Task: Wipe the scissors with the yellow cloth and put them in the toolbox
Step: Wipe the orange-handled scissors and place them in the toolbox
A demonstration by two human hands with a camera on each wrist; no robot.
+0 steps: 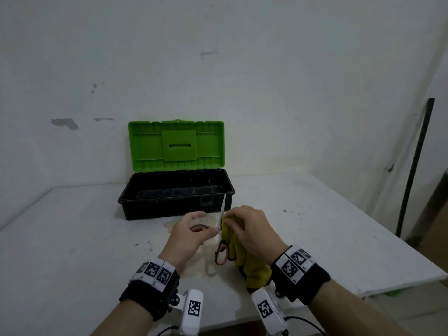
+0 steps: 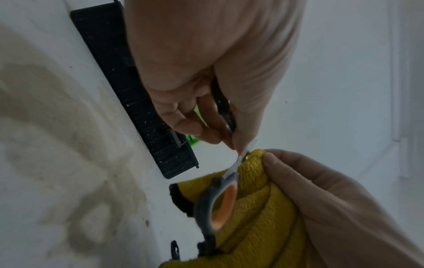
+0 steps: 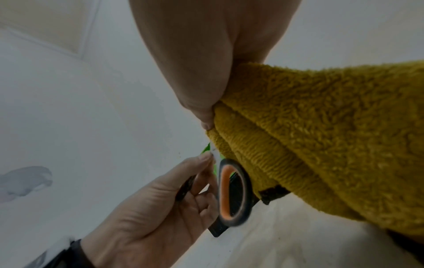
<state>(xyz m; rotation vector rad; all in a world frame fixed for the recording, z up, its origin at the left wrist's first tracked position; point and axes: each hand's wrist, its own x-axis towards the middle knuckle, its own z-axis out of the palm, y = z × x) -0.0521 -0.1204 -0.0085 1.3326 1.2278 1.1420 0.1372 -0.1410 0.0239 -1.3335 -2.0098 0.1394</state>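
The scissors [image 1: 221, 254] have grey handles lined in orange and are spread open above the table; one blade [image 1: 223, 208] points up in front of the toolbox. My left hand [image 1: 209, 230] grips one handle loop, while the other loop [image 2: 206, 204] hangs free below. My right hand [image 1: 230, 223] pinches the yellow cloth [image 1: 252, 265] around the scissors near the pivot. In the right wrist view the cloth [image 3: 321, 136] drapes from my fingers beside the hanging loop [image 3: 245, 190]. The black toolbox [image 1: 174, 206] stands open just behind both hands, its green lid [image 1: 177, 144] upright.
A white table [image 1: 72, 238] with brownish stains carries everything; its right edge [image 1: 400, 282] lies close to my right forearm. A dark pole [image 1: 414, 166] leans against the wall at the far right. The toolbox interior looks dark, with ribbed walls.
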